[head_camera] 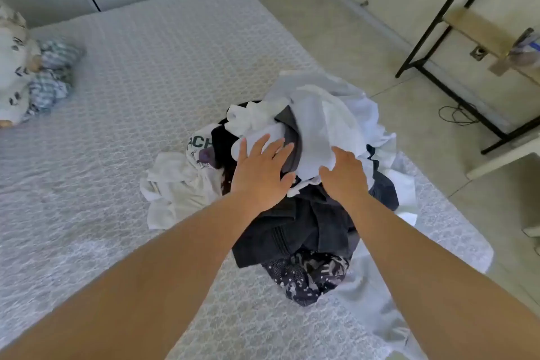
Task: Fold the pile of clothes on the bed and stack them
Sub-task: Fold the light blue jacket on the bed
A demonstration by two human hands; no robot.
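tiled floor (365, 47) borders the quilted bed (131, 96); left hand (260, 175) flat, released, right hand (344, 175) grasping white cloth (318, 137).

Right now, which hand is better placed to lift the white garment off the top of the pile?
Right, probably. The right hand has its fingers curled into the white garment, while the left hand lies flat and spread on the pile.

1 bed (122, 102), 1 clothes pile (306, 213), 2 hands (261, 175).
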